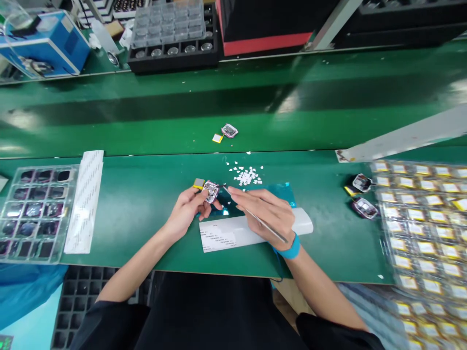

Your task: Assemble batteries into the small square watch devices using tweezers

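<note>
My left hand (188, 206) is closed on a small opened watch case (211, 191) with its inner parts facing up. A yellow-edged battery (199, 183) sticks out beside the fingers. My right hand (268, 211), in a blue wristband (291, 248), grips metal tweezers (264, 223) like a pen. Their tip is close to the right side of the watch case; whether it touches cannot be made out. Beneath the hands lie a glossy blue film (282, 192) and a white printed sheet (222, 236). Small white pieces (248, 176) are scattered just beyond the tweezers.
Another opened watch case (229, 130) with a battery lies farther back. Two more cases (365, 208) rest at right beside a clear tray of batteries (416, 214). At left are a tray of watch parts (36, 211) and a white strip (84, 201). A pale bar (404, 133) slants in.
</note>
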The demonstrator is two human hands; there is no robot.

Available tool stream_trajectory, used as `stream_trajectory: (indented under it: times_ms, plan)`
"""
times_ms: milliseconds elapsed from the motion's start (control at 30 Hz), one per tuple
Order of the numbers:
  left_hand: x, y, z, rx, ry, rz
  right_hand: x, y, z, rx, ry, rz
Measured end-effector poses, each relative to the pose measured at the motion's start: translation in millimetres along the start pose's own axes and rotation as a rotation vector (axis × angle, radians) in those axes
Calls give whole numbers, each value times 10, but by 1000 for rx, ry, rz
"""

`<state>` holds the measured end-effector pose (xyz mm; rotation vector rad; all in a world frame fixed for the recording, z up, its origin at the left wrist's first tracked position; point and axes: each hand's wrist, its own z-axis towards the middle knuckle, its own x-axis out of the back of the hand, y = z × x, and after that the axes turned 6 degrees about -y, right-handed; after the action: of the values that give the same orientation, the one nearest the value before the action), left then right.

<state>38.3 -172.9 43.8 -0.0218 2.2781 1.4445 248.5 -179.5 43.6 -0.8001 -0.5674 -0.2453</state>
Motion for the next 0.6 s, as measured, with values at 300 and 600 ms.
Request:
stream_trajectory:
  times_ms: [300,600]
  plan:
    - [75,33,-10,-115,282,-18,-6,-90,-12,140,-158,-99]
    - [-36,62,-38,-42,296,-123,-14,-87,36,354,-229,-386]
